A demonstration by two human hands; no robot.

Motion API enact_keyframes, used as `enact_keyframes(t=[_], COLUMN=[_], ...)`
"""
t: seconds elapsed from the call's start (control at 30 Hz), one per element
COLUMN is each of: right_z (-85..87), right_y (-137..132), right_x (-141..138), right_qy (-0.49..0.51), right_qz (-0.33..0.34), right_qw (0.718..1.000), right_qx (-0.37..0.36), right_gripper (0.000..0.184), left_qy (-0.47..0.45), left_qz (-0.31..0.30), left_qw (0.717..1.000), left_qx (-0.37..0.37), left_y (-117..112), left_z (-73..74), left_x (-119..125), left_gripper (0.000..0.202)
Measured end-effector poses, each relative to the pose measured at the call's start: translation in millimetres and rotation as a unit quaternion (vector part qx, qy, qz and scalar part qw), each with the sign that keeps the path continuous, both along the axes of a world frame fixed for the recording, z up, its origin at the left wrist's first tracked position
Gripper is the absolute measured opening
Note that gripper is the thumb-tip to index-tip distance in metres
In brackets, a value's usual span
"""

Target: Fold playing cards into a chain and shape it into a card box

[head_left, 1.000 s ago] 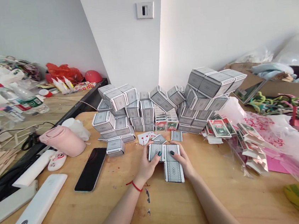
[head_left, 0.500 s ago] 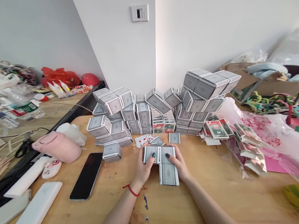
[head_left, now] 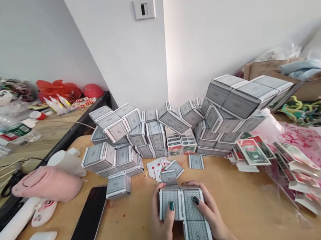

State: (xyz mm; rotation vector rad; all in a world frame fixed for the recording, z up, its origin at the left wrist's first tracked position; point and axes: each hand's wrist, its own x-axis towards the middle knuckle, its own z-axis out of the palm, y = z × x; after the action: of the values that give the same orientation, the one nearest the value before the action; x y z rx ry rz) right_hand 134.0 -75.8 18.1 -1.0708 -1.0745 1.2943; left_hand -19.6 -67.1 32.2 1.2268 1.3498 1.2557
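Observation:
Both my hands rest on blocks of grey-backed playing cards near the bottom of the view. My left hand (head_left: 161,223) grips one block (head_left: 169,204) by its side, with dark green nail polish showing. My right hand (head_left: 207,206) covers a second block (head_left: 191,205) lying against the first. A third block (head_left: 198,236) sticks out toward me under the right block, cut off by the frame's lower edge. Just ahead of my fingers lies a small packet of cards (head_left: 169,177), and beyond it a face-up spread of red-suited cards (head_left: 156,169).
A tall wall of stacked card blocks (head_left: 156,133) rises behind on the wooden table (head_left: 244,203). A black phone (head_left: 85,223) and pink pouch (head_left: 47,184) lie left. Card packets on pink-printed plastic (head_left: 300,170) lie right.
The whole scene has shifted lower and looks closer, and my hands sit nearer the bottom edge with the card blocks. The red wrist string has almost left the view.

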Motion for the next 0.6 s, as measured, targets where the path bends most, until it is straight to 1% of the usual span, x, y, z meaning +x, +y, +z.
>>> enact_keyframes(t=[0.03,0.1,0.17,0.23,0.33,0.43,0.53,0.6], right_z=[0.3,1.0,1.5,1.8,2.3,2.8,3.1,3.2], right_y=[0,1,1,1,0,0,-1,-2], right_x=[0,0,0,-2,-4,-6,-6,-5], right_qy=[0.009,0.026,0.036,0.040,0.047,0.046,0.026,0.025], right_qz=[0.010,0.023,0.029,0.032,0.028,0.007,-0.013,-0.014], right_qw=[1.000,0.999,0.999,0.999,0.998,0.999,0.999,0.999], right_qx=[-0.005,-0.009,-0.008,-0.006,-0.006,0.004,0.020,0.025], right_gripper=[0.031,0.032,0.033,0.033,0.033,0.032,0.031,0.030], left_qy=[-0.007,-0.015,-0.020,-0.015,-0.021,-0.039,-0.044,-0.046], left_qz=[0.039,0.088,0.106,0.110,0.089,0.031,0.008,-0.014], left_qw=[0.999,0.996,0.994,0.994,0.996,0.999,0.999,0.999], left_qx=[0.002,0.011,0.007,-0.005,-0.018,-0.022,0.011,0.010], left_y=[-3,-9,-12,-13,-13,-12,-11,-10], left_z=[0.4,-0.1,-1.7,-3.2,-3.6,-3.6,-5.3,-6.4], left_x=[3,9,12,11,7,1,-3,-4], left_gripper=[0.045,0.046,0.047,0.048,0.051,0.054,0.052,0.052])
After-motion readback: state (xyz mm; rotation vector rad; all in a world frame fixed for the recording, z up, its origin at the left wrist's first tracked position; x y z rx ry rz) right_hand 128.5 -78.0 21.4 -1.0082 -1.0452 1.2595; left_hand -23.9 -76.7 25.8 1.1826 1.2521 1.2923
